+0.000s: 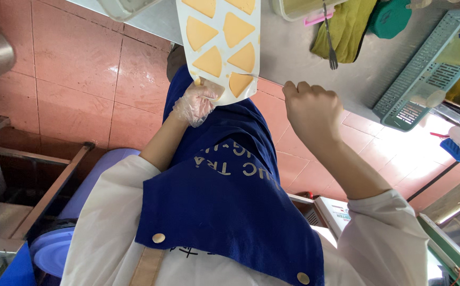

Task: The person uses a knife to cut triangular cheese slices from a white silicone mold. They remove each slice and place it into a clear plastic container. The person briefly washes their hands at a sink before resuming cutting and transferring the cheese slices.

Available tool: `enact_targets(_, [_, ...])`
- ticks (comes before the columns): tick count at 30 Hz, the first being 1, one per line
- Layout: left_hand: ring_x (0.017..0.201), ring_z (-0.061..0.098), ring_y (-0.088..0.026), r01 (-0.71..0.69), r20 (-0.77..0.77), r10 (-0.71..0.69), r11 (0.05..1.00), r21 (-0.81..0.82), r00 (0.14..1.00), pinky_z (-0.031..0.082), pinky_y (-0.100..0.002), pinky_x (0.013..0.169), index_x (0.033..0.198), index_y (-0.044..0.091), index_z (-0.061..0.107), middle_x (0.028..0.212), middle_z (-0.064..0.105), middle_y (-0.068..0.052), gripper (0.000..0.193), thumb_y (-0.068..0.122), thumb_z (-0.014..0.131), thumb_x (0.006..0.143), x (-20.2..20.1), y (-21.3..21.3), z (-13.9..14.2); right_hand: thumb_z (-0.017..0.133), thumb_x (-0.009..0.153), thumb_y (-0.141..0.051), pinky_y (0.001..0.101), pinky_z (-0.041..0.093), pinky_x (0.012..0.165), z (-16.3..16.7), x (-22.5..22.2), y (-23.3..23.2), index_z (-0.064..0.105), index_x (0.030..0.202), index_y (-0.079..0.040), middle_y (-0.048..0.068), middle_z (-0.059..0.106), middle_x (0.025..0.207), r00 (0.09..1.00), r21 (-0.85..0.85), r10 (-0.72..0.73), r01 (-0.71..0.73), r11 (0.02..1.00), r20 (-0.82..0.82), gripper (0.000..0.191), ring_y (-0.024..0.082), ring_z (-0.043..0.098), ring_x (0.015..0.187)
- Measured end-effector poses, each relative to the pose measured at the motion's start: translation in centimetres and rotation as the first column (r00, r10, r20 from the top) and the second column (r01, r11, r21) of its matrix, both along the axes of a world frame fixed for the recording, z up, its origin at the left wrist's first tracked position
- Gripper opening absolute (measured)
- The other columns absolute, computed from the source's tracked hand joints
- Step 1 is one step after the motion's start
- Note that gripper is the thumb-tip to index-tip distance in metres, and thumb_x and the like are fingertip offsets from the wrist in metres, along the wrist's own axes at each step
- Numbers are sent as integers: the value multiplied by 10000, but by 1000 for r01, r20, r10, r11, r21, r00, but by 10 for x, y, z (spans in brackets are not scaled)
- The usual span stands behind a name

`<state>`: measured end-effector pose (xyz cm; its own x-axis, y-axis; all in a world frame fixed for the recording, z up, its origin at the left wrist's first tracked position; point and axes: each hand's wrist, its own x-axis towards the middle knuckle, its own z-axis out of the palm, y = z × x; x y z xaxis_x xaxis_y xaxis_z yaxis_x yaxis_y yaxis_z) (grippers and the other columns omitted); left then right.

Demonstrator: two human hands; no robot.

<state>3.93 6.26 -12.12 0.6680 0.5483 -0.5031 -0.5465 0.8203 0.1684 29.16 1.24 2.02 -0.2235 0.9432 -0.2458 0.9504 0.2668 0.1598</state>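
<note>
One mould tray (222, 37), left hand (197, 101) gripping its end, right hand (312, 108) beside.

White mould tray (220, 37) of orange triangular pieces, overhanging steel counter edge

Bright daylight, floor glare at right, sharp pic.

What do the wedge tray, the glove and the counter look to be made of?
Tray: white, likely flexible silicone or plastic, smooth matte. Glove on left hand: thin clear crinkled plastic film. Counter: brushed stainless steel by its grey sheen.
</note>
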Motion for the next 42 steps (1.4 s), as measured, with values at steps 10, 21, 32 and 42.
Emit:
enact_targets(10, [1211, 658, -269, -2, -107, -9, 994, -106, 994, 588, -363, 1026, 1396, -49, 474, 1296, 626, -175, 615, -163, 558, 798, 1, -4, 0, 677, 1063, -143, 331, 537, 629, 22, 36, -101, 761, 1218, -122, 56, 667, 847, 672, -63, -552, 606, 793, -494, 178, 206, 641, 721])
enact_targets(21, [1215, 635, -301, 98, -173, -114, 990, -100, 978, 600, -456, 963, 1427, 26, 457, 1335, 587, -144, 665, -166, 581, 803, -1, -2, 10, 653, 1046, -110, 368, 510, 884, -137, 57, -110, 485, 1503, 15, 202, 542, 1239, 606, 395, -686, 791, 467, -403, 503, 294, 569, 1049])
enact_targets(32, [1136, 675, -207, 0, -413, -83, 980, -198, 907, 614, -394, 890, 1345, 82, 542, 1255, 659, -62, 458, 219, 703, 939, 17, -7, 14, 601, 1056, -226, 289, 560, 894, -131, -89, -49, 628, 1147, 21, 91, 690, 1080, -663, -834, -507, 416, 362, -551, 265, 137, 657, 992])
enact_targets(42, [1060, 702, -205, -19, -136, -4, 985, -172, 991, 593, -322, 743, 1333, 48, 562, 1213, 671, -86, 378, 228, 696, 1028, 18, -10, 12, 561, 1103, -232, 385, 466, 1104, -132, -87, -51, 552, 1061, -49, 110, 663, 1164, -968, -828, -135, 103, 551, -210, 188, 189, 611, 1153])
